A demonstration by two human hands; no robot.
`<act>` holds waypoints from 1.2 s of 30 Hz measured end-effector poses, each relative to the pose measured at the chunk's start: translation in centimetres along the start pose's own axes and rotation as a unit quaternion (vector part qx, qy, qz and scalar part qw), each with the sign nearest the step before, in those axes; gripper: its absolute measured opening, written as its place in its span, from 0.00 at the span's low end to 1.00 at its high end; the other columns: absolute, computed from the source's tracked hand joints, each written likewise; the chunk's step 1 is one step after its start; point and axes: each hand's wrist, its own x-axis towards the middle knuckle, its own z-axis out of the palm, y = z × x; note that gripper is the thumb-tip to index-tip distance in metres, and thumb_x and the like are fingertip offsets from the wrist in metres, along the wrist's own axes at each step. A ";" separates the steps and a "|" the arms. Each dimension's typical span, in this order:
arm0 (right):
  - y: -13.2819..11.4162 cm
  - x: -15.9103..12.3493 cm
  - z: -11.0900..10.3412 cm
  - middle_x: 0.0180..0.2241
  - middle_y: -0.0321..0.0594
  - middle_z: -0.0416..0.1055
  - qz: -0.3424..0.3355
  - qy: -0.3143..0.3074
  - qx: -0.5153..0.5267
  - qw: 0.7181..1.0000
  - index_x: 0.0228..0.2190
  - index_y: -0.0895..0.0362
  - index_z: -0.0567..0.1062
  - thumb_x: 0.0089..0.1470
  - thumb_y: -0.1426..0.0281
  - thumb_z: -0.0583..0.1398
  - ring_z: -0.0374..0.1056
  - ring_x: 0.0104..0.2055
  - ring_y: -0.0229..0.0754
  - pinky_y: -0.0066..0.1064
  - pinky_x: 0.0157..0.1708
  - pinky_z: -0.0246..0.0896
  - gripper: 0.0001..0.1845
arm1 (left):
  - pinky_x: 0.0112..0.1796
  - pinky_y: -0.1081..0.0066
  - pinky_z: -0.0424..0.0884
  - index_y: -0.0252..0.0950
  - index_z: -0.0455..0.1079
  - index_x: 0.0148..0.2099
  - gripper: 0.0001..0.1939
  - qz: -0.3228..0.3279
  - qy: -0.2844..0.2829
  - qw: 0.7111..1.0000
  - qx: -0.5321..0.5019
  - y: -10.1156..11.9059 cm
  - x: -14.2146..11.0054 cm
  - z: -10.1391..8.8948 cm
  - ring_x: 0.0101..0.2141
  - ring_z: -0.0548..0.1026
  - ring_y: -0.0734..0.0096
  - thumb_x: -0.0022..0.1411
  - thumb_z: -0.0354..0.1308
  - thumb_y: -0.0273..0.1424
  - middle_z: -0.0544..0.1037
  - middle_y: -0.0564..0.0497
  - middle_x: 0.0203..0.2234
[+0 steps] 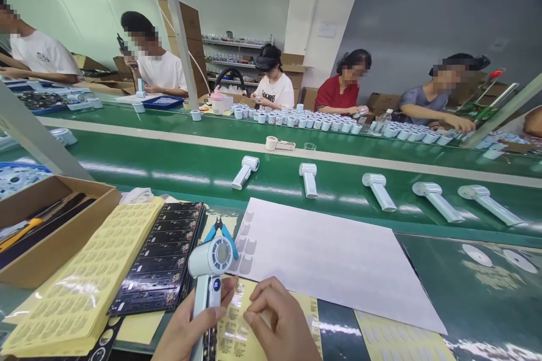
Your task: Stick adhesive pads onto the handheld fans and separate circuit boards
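Observation:
My left hand [181, 324] is closed around the handle of a pale blue handheld fan [204, 259]. The fan's round head points up, and a small dark display shows on its handle. Just to its right, my right hand [283, 318] has thumb and fingertips pinched together; what is between them, if anything, I cannot make out. Beneath both hands lies a yellow label sheet [237, 321] with printed text. Blue-handled nippers [230, 240] rest behind the fan, beside a large white sheet [326, 254] with grey stickers along its left edge.
On my left are a stack of yellow sticker sheets [80, 276], black printed panels [161, 254] and a cardboard box [55, 237] of tools. Several fans [308, 180] lie on the green conveyor belt [279, 180]. Co-workers sit across it, behind rows of small blue-white parts [296, 119].

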 end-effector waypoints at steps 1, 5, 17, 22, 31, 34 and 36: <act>-0.3 0.1 -0.4 0.33 0.37 0.71 0.022 -0.008 0.050 0.998 0.24 0.54 0.73 0.53 0.70 0.61 0.68 0.31 0.39 0.27 0.28 0.59 0.06 | 0.51 0.62 0.73 0.35 0.81 0.40 0.21 0.001 -0.002 1.000 0.004 0.0 0.1 0.0 0.52 0.76 0.45 0.39 0.75 0.28 0.84 0.40 0.41; -2.2 0.6 -1.5 0.32 0.36 0.68 0.048 -0.028 0.186 0.981 0.27 0.56 0.74 0.54 0.59 0.64 0.59 0.26 0.34 0.25 0.21 0.49 0.13 | 0.40 0.66 0.78 0.37 0.80 0.38 0.19 0.004 -0.019 0.999 0.033 0.4 0.4 0.3 0.42 0.81 0.50 0.40 0.76 0.27 0.84 0.43 0.35; -7.6 3.1 -2.2 0.37 0.34 0.66 0.017 -0.110 0.127 0.986 0.25 0.54 0.73 0.49 0.79 0.61 0.67 0.33 0.35 0.26 0.31 0.61 0.07 | 0.37 0.68 0.78 0.39 0.77 0.51 0.17 -0.007 -0.022 1.000 -0.010 2.2 1.7 2.5 0.48 0.79 0.53 0.60 0.65 0.37 0.83 0.44 0.41; -7.7 3.6 -2.1 0.38 0.34 0.66 0.022 -0.115 0.096 0.989 0.24 0.55 0.74 0.50 0.81 0.63 0.66 0.32 0.35 0.27 0.33 0.62 0.10 | 0.40 0.70 0.77 0.38 0.77 0.50 0.15 0.013 0.003 1.000 -0.007 2.4 1.9 2.9 0.49 0.78 0.56 0.61 0.63 0.32 0.83 0.45 0.43; -6.1 3.5 -1.6 0.37 0.36 0.65 -0.083 -0.049 0.051 0.994 0.27 0.54 0.73 0.53 0.77 0.60 0.65 0.31 0.36 0.26 0.27 0.59 0.06 | 0.33 0.70 0.78 0.37 0.79 0.45 0.10 0.008 0.024 1.000 -0.007 2.6 2.0 4.1 0.42 0.81 0.56 0.59 0.65 0.28 0.83 0.45 0.37; -5.8 3.3 -2.2 0.36 0.37 0.65 -0.064 -0.007 0.116 0.991 0.28 0.54 0.73 0.55 0.71 0.60 0.66 0.34 0.37 0.25 0.27 0.59 0.04 | 0.30 0.68 0.78 0.33 0.79 0.44 0.11 -0.022 -0.023 1.000 -0.001 3.3 2.2 4.2 0.36 0.81 0.56 0.61 0.63 0.33 0.82 0.43 0.33; -5.5 2.9 -3.0 0.36 0.37 0.65 -0.038 0.005 0.126 0.991 0.29 0.54 0.73 0.56 0.67 0.60 0.66 0.34 0.38 0.25 0.26 0.59 0.05 | 0.32 0.67 0.79 0.30 0.78 0.44 0.12 -0.029 -0.074 0.997 0.017 4.6 2.7 4.4 0.34 0.81 0.56 0.59 0.65 0.31 0.82 0.42 0.32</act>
